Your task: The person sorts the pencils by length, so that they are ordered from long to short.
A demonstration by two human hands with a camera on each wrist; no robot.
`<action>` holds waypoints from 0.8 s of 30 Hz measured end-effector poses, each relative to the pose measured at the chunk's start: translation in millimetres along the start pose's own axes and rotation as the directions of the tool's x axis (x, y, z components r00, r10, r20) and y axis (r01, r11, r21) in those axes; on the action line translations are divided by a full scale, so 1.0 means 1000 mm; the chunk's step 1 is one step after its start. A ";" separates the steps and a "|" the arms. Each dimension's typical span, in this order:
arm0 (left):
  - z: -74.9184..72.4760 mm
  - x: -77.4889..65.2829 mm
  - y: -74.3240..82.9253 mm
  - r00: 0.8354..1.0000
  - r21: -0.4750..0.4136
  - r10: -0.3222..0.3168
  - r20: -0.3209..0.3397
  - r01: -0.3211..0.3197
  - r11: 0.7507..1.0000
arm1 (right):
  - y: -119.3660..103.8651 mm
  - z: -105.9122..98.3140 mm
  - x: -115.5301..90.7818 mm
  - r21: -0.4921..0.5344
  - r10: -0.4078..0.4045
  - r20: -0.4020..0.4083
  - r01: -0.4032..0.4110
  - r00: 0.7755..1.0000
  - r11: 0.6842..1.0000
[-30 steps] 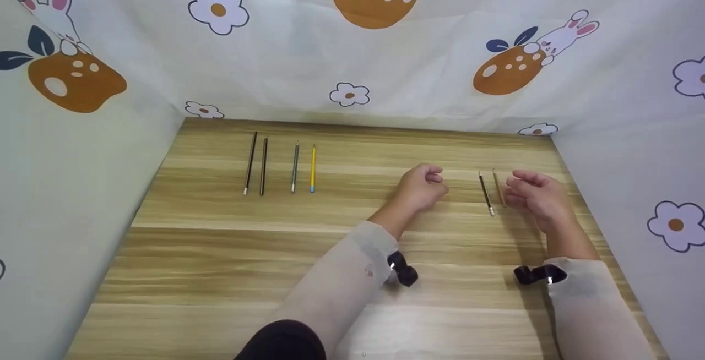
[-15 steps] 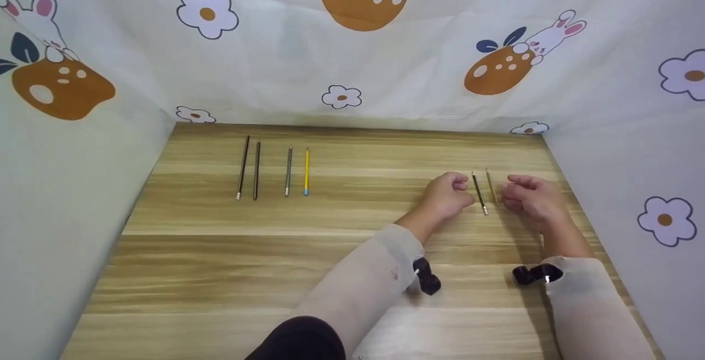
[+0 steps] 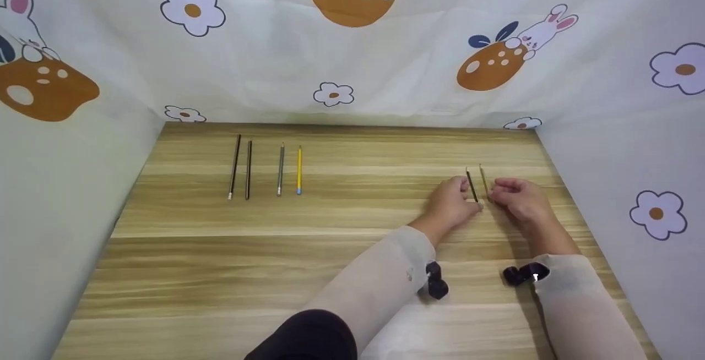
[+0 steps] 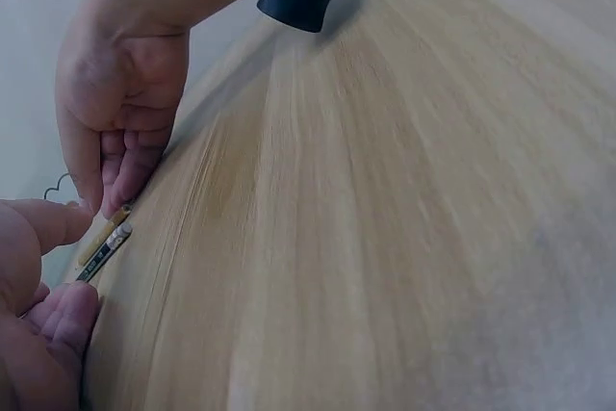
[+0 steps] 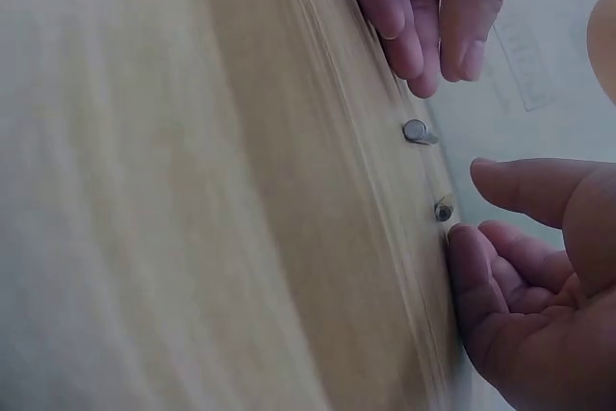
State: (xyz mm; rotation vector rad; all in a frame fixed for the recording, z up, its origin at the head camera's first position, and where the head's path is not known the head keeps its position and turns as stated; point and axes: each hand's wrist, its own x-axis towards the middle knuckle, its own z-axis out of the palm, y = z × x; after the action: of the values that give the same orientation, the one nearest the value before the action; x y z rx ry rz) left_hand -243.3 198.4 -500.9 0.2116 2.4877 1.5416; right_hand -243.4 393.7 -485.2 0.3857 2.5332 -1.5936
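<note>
On the right side of the wooden table lie two short pencils: a dark one with a whitish eraser end [image 3: 472,185] and a tan one [image 3: 484,180]. My left hand [image 3: 447,203] rests at the dark pencil's left side, its thumb overlapping the near end in the head view. Beside the tan pencil is my right hand [image 3: 522,201], fingertips right at it. In the right wrist view, thumb and fingers of the right hand [image 5: 549,276] stand apart, with the tan pencil's end [image 5: 443,211] close to the fingertips. The dark pencil's metal end [image 5: 416,131] shows between the hands.
Farther left lie two long dark pencils [image 3: 234,167] [image 3: 249,170], a grey pencil [image 3: 281,169] and a yellow pencil [image 3: 299,170], roughly side by side. Printed cloth [image 3: 264,63] hangs along the table's back and both sides. A black camera mount [image 3: 436,281] sits at each wrist.
My left hand has moved right, up to the dark pencil. The right hand has come slightly closer to the tan pencil. The head view has shifted a little.
</note>
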 end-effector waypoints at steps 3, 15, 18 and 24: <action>0.002 0.001 0.003 1.000 0.088 0.008 -0.011 -0.007 0.996 | 0.000 -0.001 0.001 -0.029 -0.011 0.002 0.011 1.000 1.000; 0.015 0.006 0.005 0.994 0.404 0.080 -0.068 -0.046 0.914 | -0.005 0.006 0.000 -0.243 -0.043 -0.041 0.032 0.998 0.970; 0.017 0.007 0.005 0.994 0.436 0.081 -0.068 -0.043 0.899 | -0.006 0.005 0.001 -0.297 -0.056 -0.039 0.042 0.998 0.954; 0.015 0.006 0.007 0.997 0.436 0.065 -0.043 -0.040 0.899 | -0.003 0.002 0.004 -0.358 -0.066 -0.040 0.048 0.997 0.933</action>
State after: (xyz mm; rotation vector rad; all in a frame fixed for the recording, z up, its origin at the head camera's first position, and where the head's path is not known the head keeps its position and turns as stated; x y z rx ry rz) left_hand -245.7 215.6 -501.4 0.3077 2.8646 0.9943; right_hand -248.3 391.5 -484.4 0.3154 2.8193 -1.1120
